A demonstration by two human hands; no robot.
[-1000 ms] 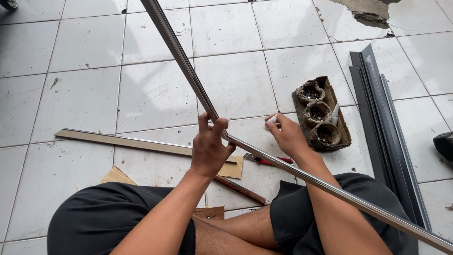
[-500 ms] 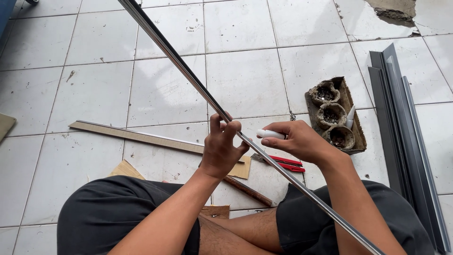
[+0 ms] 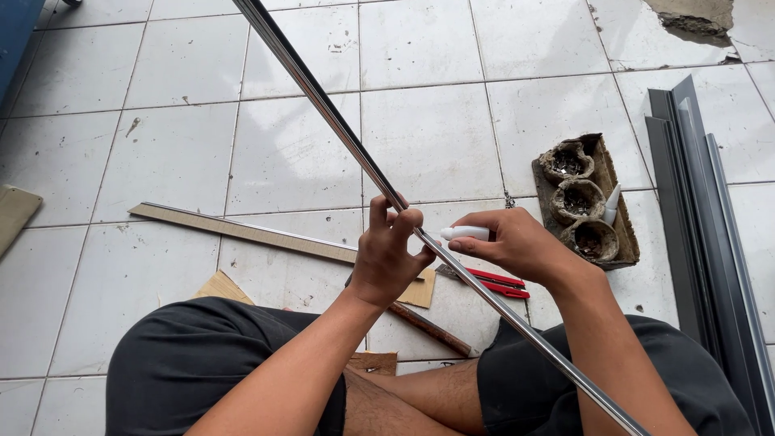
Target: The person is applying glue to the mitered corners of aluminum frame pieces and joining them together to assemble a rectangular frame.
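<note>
Floor point(image 3: 161, 161): glossy pale square tiles beneath you.
Metal strip point(image 3: 339, 129): long, thin, shiny; its axis runs diagonally from upper left to lower right across your lap.
Left hand point(image 3: 387, 254): your fingers curl closed around the strip.
Right hand point(image 3: 517, 242): pinches a small white tube point(image 3: 464, 233), tip pointing at the strip.

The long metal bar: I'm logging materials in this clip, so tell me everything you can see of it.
The long metal bar is thin, straight and shiny, silver-grey with a dark edge, like a polished steel or aluminium strip. It runs diagonally from the top of the view down to the lower right, passing over the person's right thigh. The left hand grips it mid-length; the right hand, holding a small white tube, sits right beside it.
</note>
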